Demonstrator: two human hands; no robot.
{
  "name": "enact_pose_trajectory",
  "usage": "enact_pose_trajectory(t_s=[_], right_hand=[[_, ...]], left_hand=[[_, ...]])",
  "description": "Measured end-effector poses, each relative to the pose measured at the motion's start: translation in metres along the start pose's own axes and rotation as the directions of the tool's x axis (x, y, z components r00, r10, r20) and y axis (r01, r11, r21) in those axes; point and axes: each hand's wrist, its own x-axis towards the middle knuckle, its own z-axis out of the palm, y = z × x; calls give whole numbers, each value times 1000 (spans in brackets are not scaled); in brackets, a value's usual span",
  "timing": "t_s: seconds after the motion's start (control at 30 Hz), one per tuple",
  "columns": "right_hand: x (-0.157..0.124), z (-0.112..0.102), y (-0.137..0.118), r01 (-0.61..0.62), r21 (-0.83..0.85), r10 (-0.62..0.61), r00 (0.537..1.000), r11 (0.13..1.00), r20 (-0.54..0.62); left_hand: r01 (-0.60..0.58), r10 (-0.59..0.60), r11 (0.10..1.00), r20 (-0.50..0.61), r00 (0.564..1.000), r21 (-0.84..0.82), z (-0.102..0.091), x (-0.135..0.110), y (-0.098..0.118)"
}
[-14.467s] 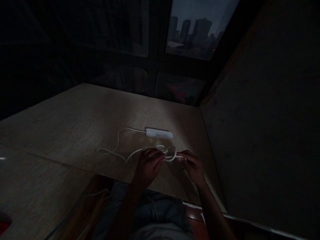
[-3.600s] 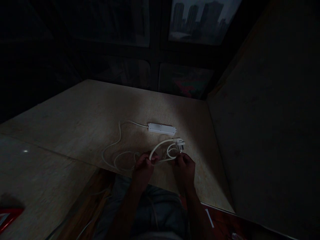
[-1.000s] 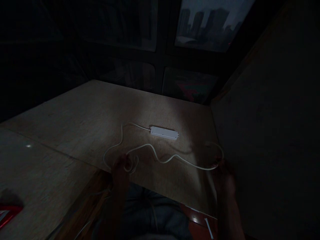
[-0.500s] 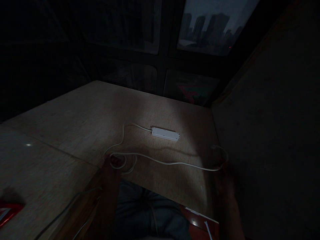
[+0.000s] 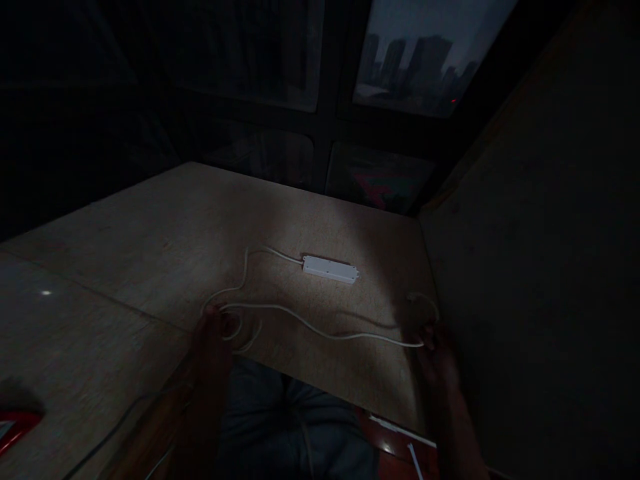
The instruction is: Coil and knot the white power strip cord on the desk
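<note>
A white power strip (image 5: 330,269) lies on the stone-look tabletop in front of me. Its white cord (image 5: 330,335) leaves the left end and runs down to my left hand (image 5: 214,330), which is closed around the cord with a small loop hanging by the fingers. From there the cord crosses, slightly slack, to my right hand (image 5: 434,340), whose fingers pinch it near the wall. Past the right hand, the short cord end curls up to a plug (image 5: 412,297). Dim light hides much of both hands.
A dark wall (image 5: 525,300) rises close on the right. Windows (image 5: 410,67) stand behind the tabletop (image 5: 125,227). A red object (image 5: 20,427) is at the lower left, near a dark thin cable (image 5: 115,427). My legs (image 5: 295,420) are below the front edge.
My right hand has moved a little left with the cord, and the plug end came along. My left hand has shifted slightly left, still gripping the cord. The power strip has stayed put.
</note>
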Motion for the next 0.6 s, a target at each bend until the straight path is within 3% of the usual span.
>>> enact_pose_trajectory(t_s=[0.17,0.27,0.37,0.47,0.6], right_hand=[[-10,1,3,-122,-7,121,988,993,-92],[-19,-4,1,-126,-211,111,990,969,-81],[-27,-10,-3,-18,-443,-2,999,896,-45],[-35,-13,-8,83,-555,-128,991,828,-42],[-51,5,-9,310,-674,-352,933,670,79]], left_hand=[[-82,71,963,52,996,257,-5,0,8],[-152,109,930,145,984,334,-2,-4,14],[-304,215,853,244,946,424,-1,-13,18],[-544,407,675,364,838,498,0,-26,21],[-775,558,420,540,630,472,11,-58,19]])
